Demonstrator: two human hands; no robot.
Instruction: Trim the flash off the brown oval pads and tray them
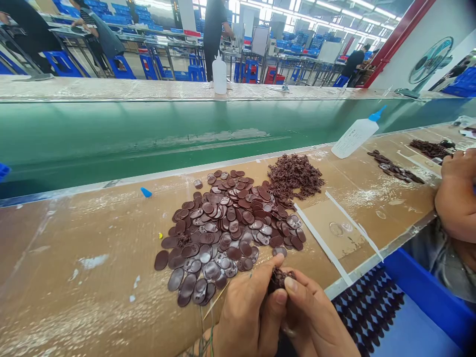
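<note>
While both hands (243,307) (316,312) grip a brown piece (279,279), dark pieces (366,300) line a bin (427,292).

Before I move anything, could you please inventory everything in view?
Table: one, brown, foreground
Oval pieces: many, dark brown, table centre
Curly pieces: many, dark brown, beyond ovals
Strips: several, white, table right
Near bottle: one, white, table's far edge
Far bottle: one, white, far ledge
Cap: one, blue, table left
Stick: one, tan, near ovals
Bin: one, blue, lower right, pieces inside
Band: one, green, beyond table
Fan: one, green, upper right
People: several, dark clothes, background
Co-worker's arm: one, right edge
Clump: one, dark brown, lower centre
Left hand: one, on clump
Right hand: one, on clump
</note>
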